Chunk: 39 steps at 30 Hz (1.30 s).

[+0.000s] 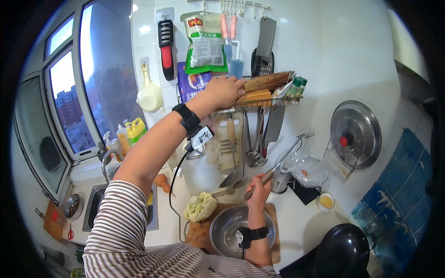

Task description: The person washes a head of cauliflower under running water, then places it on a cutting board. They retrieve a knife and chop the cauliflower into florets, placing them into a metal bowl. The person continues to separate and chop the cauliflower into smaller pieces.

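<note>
My left hand (226, 91) reaches up to the wire wall rack (295, 101), its fingers at the left end of a brown bristly bundle (267, 81) and some orange-brown sticks (255, 97); whether it grips anything is unclear. My right hand (259, 191) is closed around the wooden handle of a long metal utensil (285, 156), which points up and to the right; its far end looks pronged. Below my right forearm, a steel bowl (226, 226) rests on a wooden cutting board (198, 232). A cauliflower (200, 207) sits at the board's upper left corner.
A sink (154, 212) with a faucet lies at left, with bottles by the window. Ladles, a slotted turner (228, 177) and a cleaver (275, 125) hang below the rack. At right are a pot lid (355, 135), a small bowl of yellow liquid (326, 201) and a black wok (342, 252).
</note>
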Each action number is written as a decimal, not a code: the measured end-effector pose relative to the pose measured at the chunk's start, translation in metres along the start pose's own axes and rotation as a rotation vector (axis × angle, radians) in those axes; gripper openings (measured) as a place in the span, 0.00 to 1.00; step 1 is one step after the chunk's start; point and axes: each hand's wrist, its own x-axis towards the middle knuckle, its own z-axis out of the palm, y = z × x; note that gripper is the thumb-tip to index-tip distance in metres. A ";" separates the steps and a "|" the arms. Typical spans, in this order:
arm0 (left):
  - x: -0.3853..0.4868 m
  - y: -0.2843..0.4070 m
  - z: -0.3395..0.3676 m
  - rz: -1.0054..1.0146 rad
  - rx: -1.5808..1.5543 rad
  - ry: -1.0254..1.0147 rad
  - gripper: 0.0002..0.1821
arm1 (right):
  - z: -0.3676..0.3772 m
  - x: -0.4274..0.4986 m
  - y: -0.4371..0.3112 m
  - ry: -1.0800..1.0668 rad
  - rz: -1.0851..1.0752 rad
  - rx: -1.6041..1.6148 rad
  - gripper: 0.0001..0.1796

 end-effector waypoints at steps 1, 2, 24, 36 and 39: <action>-0.002 -0.002 -0.002 -0.003 -0.070 -0.019 0.28 | 0.002 -0.004 0.000 -0.007 0.004 -0.016 0.11; -0.002 -0.004 -0.006 -0.013 -0.142 -0.059 0.29 | 0.005 -0.008 -0.001 -0.008 0.006 -0.024 0.11; -0.387 0.006 0.192 -0.424 -1.530 -0.574 0.18 | -0.076 -0.253 0.002 0.225 -0.075 -1.434 0.10; -0.457 0.020 0.299 -0.680 -1.224 -0.290 0.17 | -0.084 -0.303 0.017 0.564 0.098 -0.961 0.07; -0.440 0.027 0.308 -0.685 -1.139 -0.265 0.25 | -0.087 -0.290 0.012 0.491 0.128 -1.007 0.07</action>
